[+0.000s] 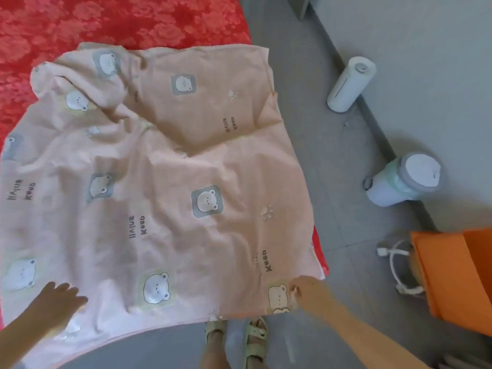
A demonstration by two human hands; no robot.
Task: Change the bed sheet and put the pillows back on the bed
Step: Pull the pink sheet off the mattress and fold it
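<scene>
- Pink bear sheet [159,182]: lies rumpled over red bed [106,20].
- Left hand [57,302]: flat, fingers straight, pressing sheet.
- Right hand [310,290]: pinches sheet's corner.

Soft even daylight, slight blur, bowed wide-angle edges.

Pink bear-print sheet [165,182], rumpled, far part folded over, spread on red flowered bed [80,20]. Near right corner pinched in right hand [308,291]. Left hand [57,302] rests flat on near edge.
</scene>
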